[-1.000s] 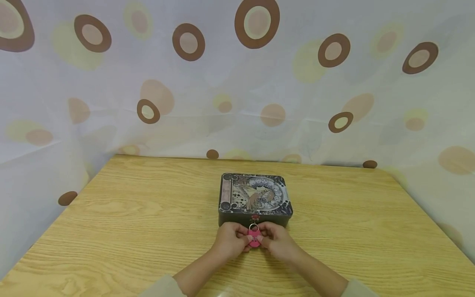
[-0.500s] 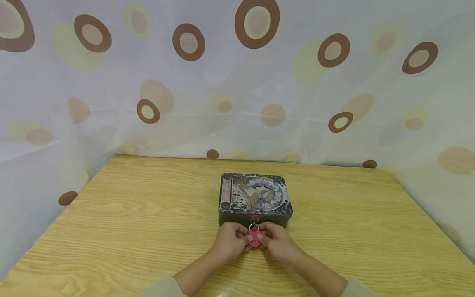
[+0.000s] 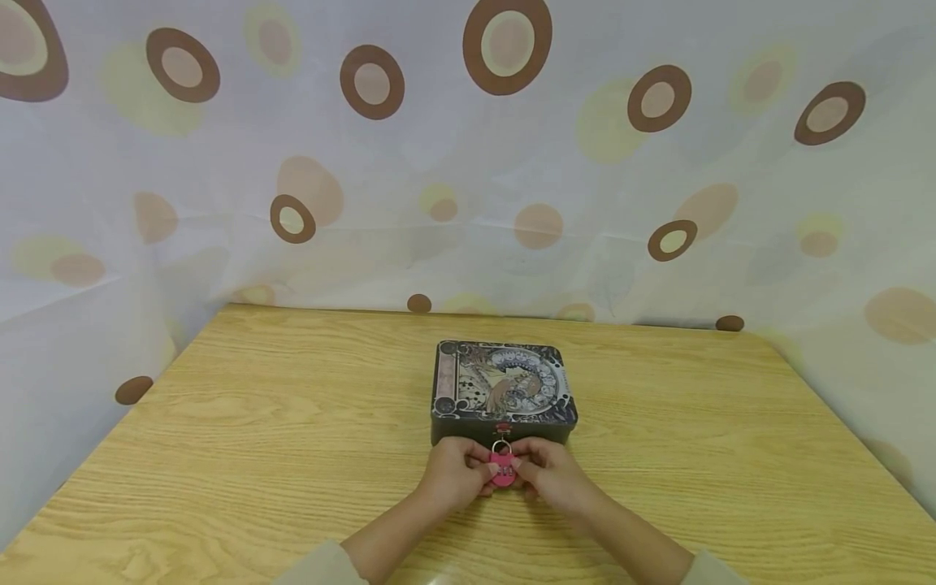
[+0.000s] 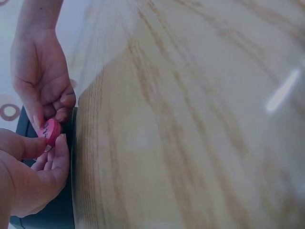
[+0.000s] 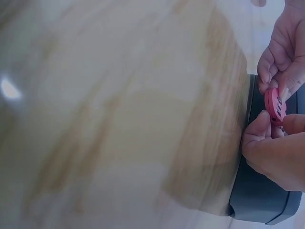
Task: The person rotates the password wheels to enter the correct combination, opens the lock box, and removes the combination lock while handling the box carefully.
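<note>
A pink combination padlock (image 3: 503,474) with a metal shackle hangs at the red clasp (image 3: 503,428) on the front of a dark tin box (image 3: 504,382). The box's lid is down and carries a printed picture. My left hand (image 3: 455,475) pinches the padlock's left side between thumb and curled fingers. On its right side, my right hand (image 3: 550,478) pinches it too, thumb by the number dials. Both wrist views show the padlock (image 4: 51,132) between the two hands, close against the box's dark front wall (image 5: 264,191). The digits on the dials are too small to read.
The box stands on a wood-grain table (image 3: 292,406), near its middle. Behind and on both sides hangs a pale curtain (image 3: 453,146) with brown and yellow circles. Light sleeves (image 3: 325,566) cover the forearms at the bottom edge.
My right thumb has shifted slightly right on the padlock, so more of the dials show. The left hand and the box stay where they were.
</note>
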`<action>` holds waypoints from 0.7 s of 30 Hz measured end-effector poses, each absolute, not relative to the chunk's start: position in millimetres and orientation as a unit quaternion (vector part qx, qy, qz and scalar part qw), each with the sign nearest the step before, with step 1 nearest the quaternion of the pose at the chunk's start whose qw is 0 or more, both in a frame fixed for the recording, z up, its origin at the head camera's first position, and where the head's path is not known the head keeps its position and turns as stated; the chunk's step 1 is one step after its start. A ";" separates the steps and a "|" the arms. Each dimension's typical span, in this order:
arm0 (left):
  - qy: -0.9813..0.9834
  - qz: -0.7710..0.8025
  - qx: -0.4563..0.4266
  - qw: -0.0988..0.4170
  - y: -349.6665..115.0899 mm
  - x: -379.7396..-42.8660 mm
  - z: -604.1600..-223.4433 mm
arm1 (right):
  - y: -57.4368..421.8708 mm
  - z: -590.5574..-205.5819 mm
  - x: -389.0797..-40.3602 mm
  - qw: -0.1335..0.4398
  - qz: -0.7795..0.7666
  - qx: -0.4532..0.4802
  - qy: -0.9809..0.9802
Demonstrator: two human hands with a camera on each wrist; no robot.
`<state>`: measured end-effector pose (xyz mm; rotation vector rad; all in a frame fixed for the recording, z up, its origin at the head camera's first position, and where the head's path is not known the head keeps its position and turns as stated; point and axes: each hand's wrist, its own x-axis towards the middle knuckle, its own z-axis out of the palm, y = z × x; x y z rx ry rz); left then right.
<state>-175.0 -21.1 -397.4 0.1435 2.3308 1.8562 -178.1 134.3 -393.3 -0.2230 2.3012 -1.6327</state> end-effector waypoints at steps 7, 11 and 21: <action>0.775 0.625 0.042 0.087 -21.5 -174.5 -397.0 | 136.0 -392.9 -179.2 0.162 -0.576 -0.081 0.797; 0.774 0.625 0.040 0.089 -21.9 -174.1 -396.6 | 135.8 -393.6 -179.6 0.162 -0.576 -0.094 0.796; 0.778 0.622 0.042 0.083 -21.3 -174.2 -396.6 | 135.4 -395.3 -180.9 0.147 -0.561 -0.101 0.809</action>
